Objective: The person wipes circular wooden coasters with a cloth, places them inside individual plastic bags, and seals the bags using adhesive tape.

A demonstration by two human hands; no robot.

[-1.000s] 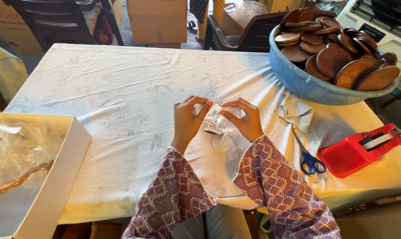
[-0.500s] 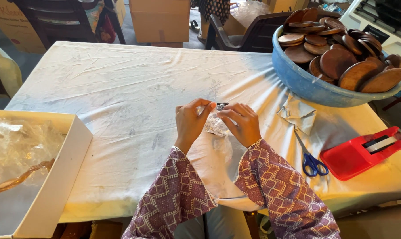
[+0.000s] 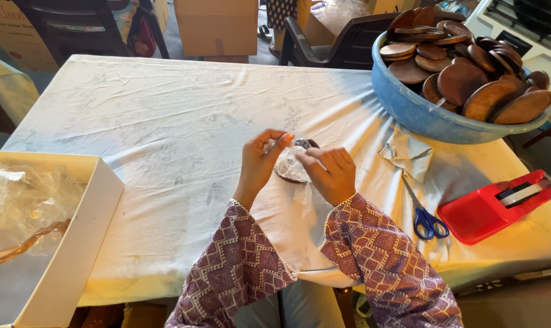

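While both hands [image 3: 260, 164] [image 3: 331, 174] pinch wrap [image 3: 289, 165] around a disc [image 3: 306, 144], loose fingers could let it unfold; scissors [image 3: 426, 215] lie at three o'clock.

Your hands meet at the centre of the white cloth-covered table [image 3: 166, 121]: left hand [image 3: 260, 164] at 9 o'clock and right hand [image 3: 330, 175] at 3 o'clock of the round dark wooden disc half wrapped in clear film [image 3: 290, 167], held between them just above the cloth. At your 2 o'clock, the large blue plastic basin [image 3: 421, 112] sits on the table's far right corner, with the pile of round dark wooden discs [image 3: 464, 61] in it. A folded piece of clear film [image 3: 406, 155] lies before the basin. At 3 o'clock, blue-handled scissors [image 3: 427, 218]; beyond them, at the right edge, the red plastic tape dispenser [image 3: 494, 206]. At 8 o'clock, off the table's left edge, the open white cardboard box [image 3: 75, 243] holds crumpled clear film [image 3: 26, 194]. Behind the table, at 12 o'clock, a brown cardboard carton [image 3: 218, 27] stands on the floor.
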